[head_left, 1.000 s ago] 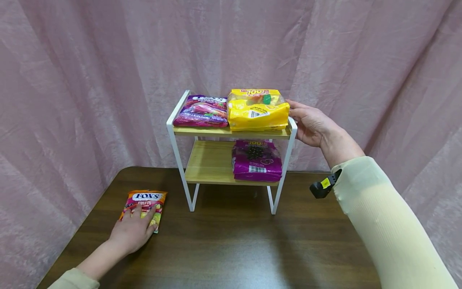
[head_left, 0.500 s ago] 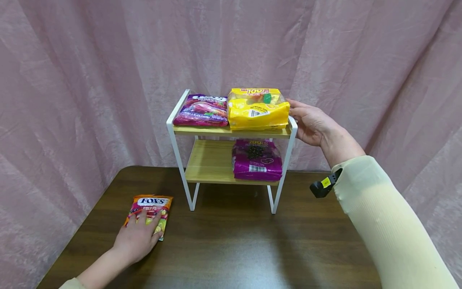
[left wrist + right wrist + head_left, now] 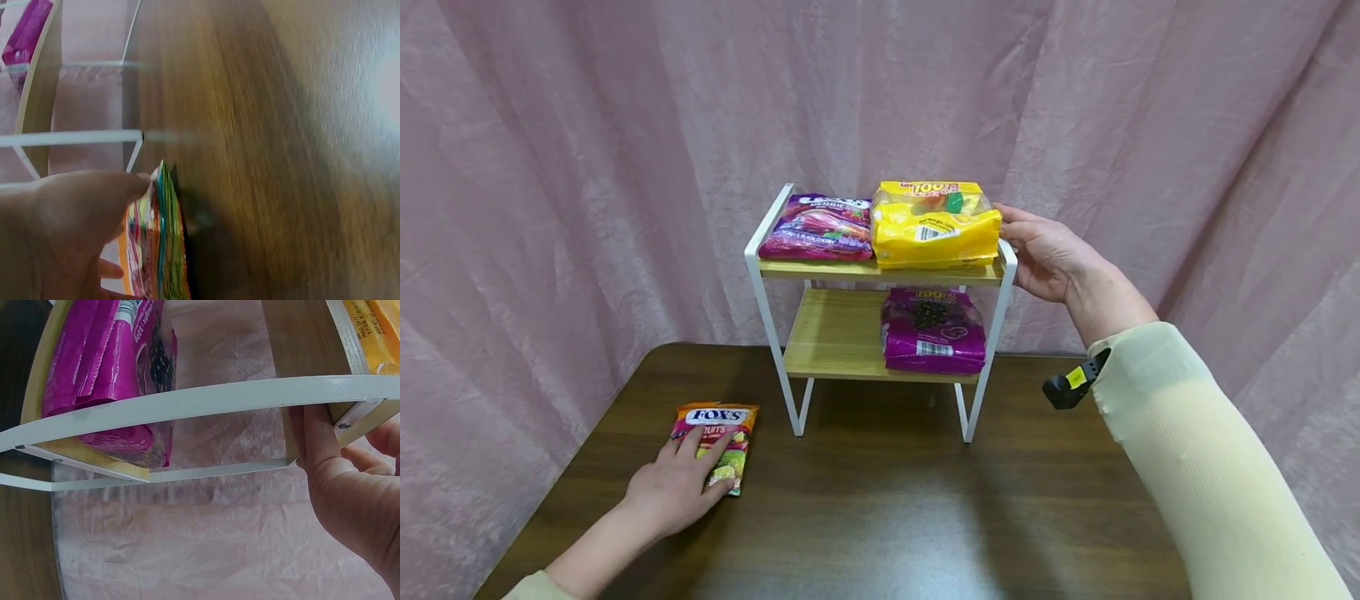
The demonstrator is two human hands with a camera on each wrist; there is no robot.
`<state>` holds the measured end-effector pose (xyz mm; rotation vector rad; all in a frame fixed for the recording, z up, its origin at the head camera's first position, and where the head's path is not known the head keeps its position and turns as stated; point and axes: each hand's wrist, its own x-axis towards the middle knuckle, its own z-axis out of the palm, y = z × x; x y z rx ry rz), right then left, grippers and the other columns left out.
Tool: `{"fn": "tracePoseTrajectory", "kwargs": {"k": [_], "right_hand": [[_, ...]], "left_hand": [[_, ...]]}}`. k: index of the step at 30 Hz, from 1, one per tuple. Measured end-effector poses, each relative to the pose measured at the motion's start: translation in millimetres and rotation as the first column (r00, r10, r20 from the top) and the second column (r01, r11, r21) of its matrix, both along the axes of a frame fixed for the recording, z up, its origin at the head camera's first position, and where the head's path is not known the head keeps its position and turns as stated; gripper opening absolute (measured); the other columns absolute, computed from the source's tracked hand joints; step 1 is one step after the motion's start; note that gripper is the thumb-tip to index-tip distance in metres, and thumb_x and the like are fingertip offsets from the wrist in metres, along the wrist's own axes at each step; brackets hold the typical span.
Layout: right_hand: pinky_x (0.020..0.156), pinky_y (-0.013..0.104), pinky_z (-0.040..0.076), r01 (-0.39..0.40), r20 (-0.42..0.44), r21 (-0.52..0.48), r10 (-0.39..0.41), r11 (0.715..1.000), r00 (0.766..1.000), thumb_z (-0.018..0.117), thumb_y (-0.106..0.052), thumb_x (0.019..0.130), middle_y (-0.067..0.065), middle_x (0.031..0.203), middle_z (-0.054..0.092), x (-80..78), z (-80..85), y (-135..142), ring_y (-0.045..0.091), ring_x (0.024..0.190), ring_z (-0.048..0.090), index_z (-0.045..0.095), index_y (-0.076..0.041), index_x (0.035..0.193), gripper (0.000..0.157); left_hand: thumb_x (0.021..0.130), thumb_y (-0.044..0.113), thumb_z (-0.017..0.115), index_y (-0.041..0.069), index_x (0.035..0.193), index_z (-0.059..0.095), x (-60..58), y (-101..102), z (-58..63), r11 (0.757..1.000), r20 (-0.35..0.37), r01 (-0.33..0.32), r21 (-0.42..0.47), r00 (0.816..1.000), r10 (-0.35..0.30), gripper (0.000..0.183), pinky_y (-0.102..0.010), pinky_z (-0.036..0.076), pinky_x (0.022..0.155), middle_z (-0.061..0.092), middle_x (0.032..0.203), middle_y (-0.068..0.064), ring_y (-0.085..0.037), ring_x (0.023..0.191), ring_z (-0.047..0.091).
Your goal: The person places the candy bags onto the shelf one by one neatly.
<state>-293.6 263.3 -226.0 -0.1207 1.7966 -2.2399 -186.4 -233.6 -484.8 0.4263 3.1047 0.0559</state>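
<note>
My left hand rests with spread fingers on a Fox's Fruits candy bag, which lies flat on the table at the left. In the left wrist view, the thumb touches the edge of that bag. At the upper right end of a small two-tier shelf rack, my right hand grips the top board's side. The right wrist view has fingers of this hand tucked under the board. Close to it on top sits a yellow candy bag.
Left of the yellow bag, a purple Fox's Berries bag lies on the top board. A purple grape candy bag stands on the lower board's right half. Brown table surrounds the rack; a pink curtain hangs behind.
The Fox's Fruits bag has slid slightly toward me and right under my left hand. Since then, that hand has shifted a little left over it. My right hand keeps its place.
</note>
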Motion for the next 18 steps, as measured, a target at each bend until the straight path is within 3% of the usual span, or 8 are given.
{"fn": "tracePoseTrajectory", "kwargs": {"k": [2, 5, 10, 13, 18], "right_hand": [[0.091, 0.035, 0.059, 0.006, 0.000, -0.005, -0.006, 1.000, 1.000, 0.052, -0.020, 0.109, 0.008, 0.149, 0.045, 0.2, 0.4, 0, 0.017, 0.106, 0.070, 0.020, -0.031, 0.165, 0.065], [0.091, 0.035, 0.059, 0.003, -0.002, -0.001, -0.003, 1.000, 1.000, 0.051, -0.020, 0.109, 0.008, 0.150, 0.044, 0.3, 0.4, 1, 0.016, 0.105, 0.070, 0.019, -0.031, 0.165, 0.066], [0.090, 0.034, 0.059, -0.002, -0.007, 0.007, 0.002, 1.000, 1.000, 0.048, -0.016, 0.110, 0.009, 0.150, 0.044, 1.0, -0.4, 0, 0.016, 0.104, 0.069, 0.018, -0.029, 0.166, 0.064], [0.090, 0.034, 0.059, 0.004, -0.004, -0.004, -0.005, 1.000, 1.000, 0.050, -0.016, 0.109, 0.010, 0.150, 0.044, 0.8, -1.1, -1, 0.018, 0.105, 0.070, 0.021, -0.029, 0.165, 0.064], [0.089, 0.035, 0.059, 0.006, -0.001, -0.008, -0.006, 1.000, 1.000, 0.053, -0.020, 0.108, 0.010, 0.151, 0.043, 0.8, -0.6, -1, 0.018, 0.104, 0.070, 0.021, -0.030, 0.165, 0.066]], "left_hand": [[0.092, 0.059, 0.067, 0.017, 0.152, 0.051, -4.3, -4, 0.6, 1.000, -0.021, 0.011, 0.016, 1.000, -0.010, 0.075, -0.067, 0.055, 0.067, 0.044, 0.145, -0.031, -0.055, 0.122, 0.049], [0.094, 0.059, 0.065, 0.015, 0.152, 0.051, -12.7, -14, -0.2, 0.998, -0.054, 0.058, 0.035, 0.997, -0.056, 0.074, -0.070, 0.052, 0.084, 0.042, 0.150, -0.030, -0.054, 0.130, 0.044], [0.099, 0.051, 0.062, 0.017, 0.158, 0.042, -33.3, -38, -7.1, 0.976, -0.012, 0.187, 0.115, 0.982, -0.187, 0.071, -0.074, 0.028, 0.111, 0.029, 0.162, -0.026, -0.052, 0.146, 0.025], [0.100, 0.049, 0.061, 0.019, 0.161, 0.036, -41.9, -50, -9.3, 0.956, 0.053, 0.214, 0.200, 0.972, -0.229, 0.072, -0.073, 0.022, 0.114, 0.022, 0.165, -0.026, -0.050, 0.150, 0.017], [0.099, 0.054, 0.060, 0.023, 0.162, 0.035, -45.4, -58, -9.4, 0.939, 0.110, 0.213, 0.272, 0.962, -0.250, 0.074, -0.074, 0.028, 0.110, 0.020, 0.165, -0.026, -0.051, 0.150, 0.016]]}}
